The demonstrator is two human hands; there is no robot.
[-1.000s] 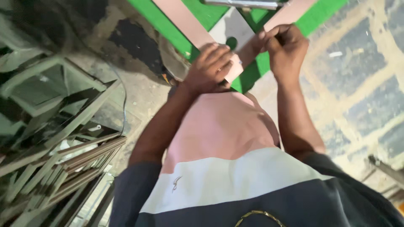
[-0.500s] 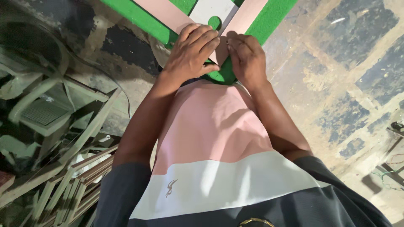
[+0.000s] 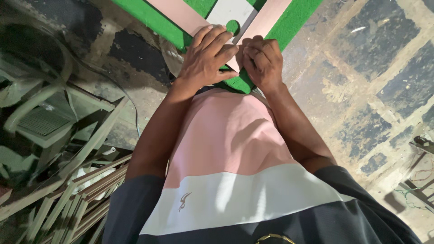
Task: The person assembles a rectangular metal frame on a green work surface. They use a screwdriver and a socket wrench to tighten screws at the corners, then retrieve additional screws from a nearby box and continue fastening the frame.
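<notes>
The person is standing at the corner of a green-topped bench (image 3: 298, 18), both hands working at the spot where two pinkish flat strips (image 3: 178, 13) are meeting at an angle. The left hand (image 3: 209, 56) is lying flat with fingers spread, pressing down on the left strip's end and closing on nothing. The right hand (image 3: 264, 61) is curling its fingers together at the joint, just beside the left hand and touching it; whether it is pinching anything I cannot tell. A pale grey sheet (image 3: 230, 10) is showing between the strips. Pale metal frames (image 3: 54, 135) are leaning in a heap to the left.
</notes>
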